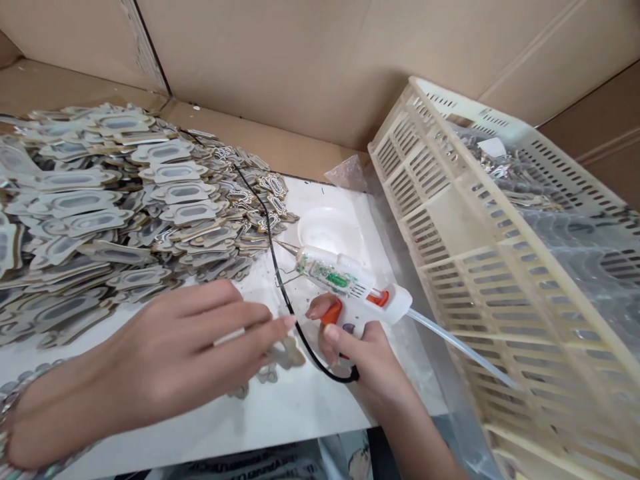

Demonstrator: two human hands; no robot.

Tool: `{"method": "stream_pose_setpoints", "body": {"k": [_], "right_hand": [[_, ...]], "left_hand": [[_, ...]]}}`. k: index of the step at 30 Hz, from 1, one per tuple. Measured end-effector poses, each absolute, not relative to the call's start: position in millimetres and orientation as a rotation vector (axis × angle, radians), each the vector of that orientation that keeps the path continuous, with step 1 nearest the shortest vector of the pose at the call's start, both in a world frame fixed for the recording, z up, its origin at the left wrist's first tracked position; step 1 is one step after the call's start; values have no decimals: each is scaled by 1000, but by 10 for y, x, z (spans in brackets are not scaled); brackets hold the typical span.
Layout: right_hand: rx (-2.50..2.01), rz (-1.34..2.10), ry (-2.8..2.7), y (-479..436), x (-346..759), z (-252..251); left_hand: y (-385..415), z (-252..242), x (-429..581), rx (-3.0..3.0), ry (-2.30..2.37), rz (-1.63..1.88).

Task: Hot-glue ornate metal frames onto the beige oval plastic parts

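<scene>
Item one: a white glue gun (pixel 367 280), held above the bench (pixel 310 413) in our right hand (pixel 345 340). That grip is closed round the handle, fingers at the orange trigger (pixel 331 312). The body carries a green printed label (pixel 337 279), its wording too small for us to read; a small round dark mark (pixel 349 328) on the handle is likewise illegible. Metal nozzle (pixel 287 247) points left, toward the stock; a translucent glue stick (pixel 460 350) trails from the rear.

Item two: our left hand (pixel 185 340), beaded bracelet (pixel 37 371) at the wrist. Its grip is loosely curled, fingertips near a small pale flat piece (pixel 290 353); we cannot tell whether it has hold of it.

Item three: a black cable (pixel 273 247), looping from the gun's handle up over the stock.

Item four: many flat, scallop-edged pieces with grey oval centres (pixel 185 212), heaped in overlapping rows at left; we see no lettering on them.

Item five: a round white dish (pixel 330 227), just behind the gun.

Item six: a cream slatted crate (pixel 445 233) at right, containing clear plastic packaging (pixel 570 243) and a white tag (pixel 493 148), no text discernible.

Item seven: pale material with dark lettering (pixel 240 467) below the bench edge, blurred and partly cut off; we cannot read it with certainty.
</scene>
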State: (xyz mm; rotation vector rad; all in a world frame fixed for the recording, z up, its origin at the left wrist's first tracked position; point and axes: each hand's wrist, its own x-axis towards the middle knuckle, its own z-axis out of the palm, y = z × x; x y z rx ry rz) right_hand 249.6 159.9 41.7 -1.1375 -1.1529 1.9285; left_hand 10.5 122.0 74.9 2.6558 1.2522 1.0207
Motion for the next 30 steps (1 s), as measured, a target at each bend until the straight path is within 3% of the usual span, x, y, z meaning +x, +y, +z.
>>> {"method": "stream_pose_setpoints", "body": {"k": [6,15,30], "right_hand": [[-1217,1877,-1223,1611,2490,425],[-1228,1519,-1667,1601,2510,405],[-1006,1280,-1992,1617,2498,391]], "left_hand": [[1321,660,-102,2583,1534,1107],[1339,623,-246,2420,1717,1203],[1326,653,-250,2499,1708,1221]]}}
